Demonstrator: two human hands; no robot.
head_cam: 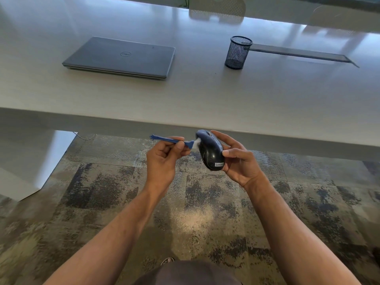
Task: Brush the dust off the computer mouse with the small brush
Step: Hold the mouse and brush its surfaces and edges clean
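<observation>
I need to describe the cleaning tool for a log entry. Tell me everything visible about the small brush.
The small brush is slim, blue and plastic-looking, with a thin handle ending in a forked tip at its far left end. Its head widens into a blue ferrule carrying short white bristles. It lies roughly level in the air, below the desk's front edge and above the carpet. The left hand pinches its handle, and the bristles press on the upper left side of the computer mouse, which the right hand holds.

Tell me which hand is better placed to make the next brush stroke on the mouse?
The left hand. It already pinches the small brush, whose white bristles touch the mouse. The right hand grips the mouse, holding it up below the desk edge.
</observation>
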